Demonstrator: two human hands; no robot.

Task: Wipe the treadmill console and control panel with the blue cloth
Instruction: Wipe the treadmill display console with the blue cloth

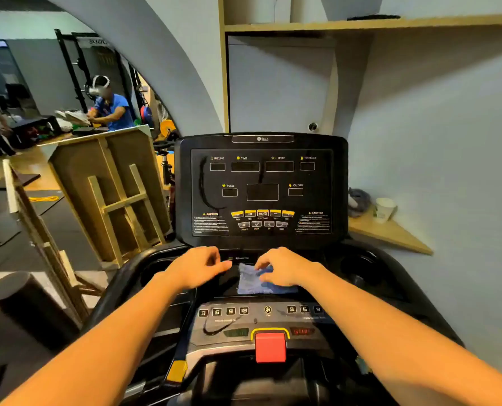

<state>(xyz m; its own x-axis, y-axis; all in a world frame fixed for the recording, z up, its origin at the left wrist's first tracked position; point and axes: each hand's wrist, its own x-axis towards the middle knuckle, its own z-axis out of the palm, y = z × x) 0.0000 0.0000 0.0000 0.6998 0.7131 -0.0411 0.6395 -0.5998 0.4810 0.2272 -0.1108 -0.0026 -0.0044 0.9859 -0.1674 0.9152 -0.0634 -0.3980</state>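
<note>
The black treadmill console (261,186) stands upright ahead with dark displays and yellow buttons. Below it lies the control panel (243,313) with numbered keys and a red stop key (270,347). A small blue cloth (251,281) lies flat on the dark shelf between console and panel. My right hand (284,269) rests on the cloth's right part, fingers curled onto the fabric. My left hand (198,266) lies on the shelf just left of the cloth, fingers loosely bent, holding nothing.
A wooden shelf (387,232) at the right carries a paper cup (384,209) and a grey bundle. Round cup holders (361,268) flank the shelf. A tipped wooden table (112,194) and a black foam roller (24,303) stand at the left. A person works in the far gym.
</note>
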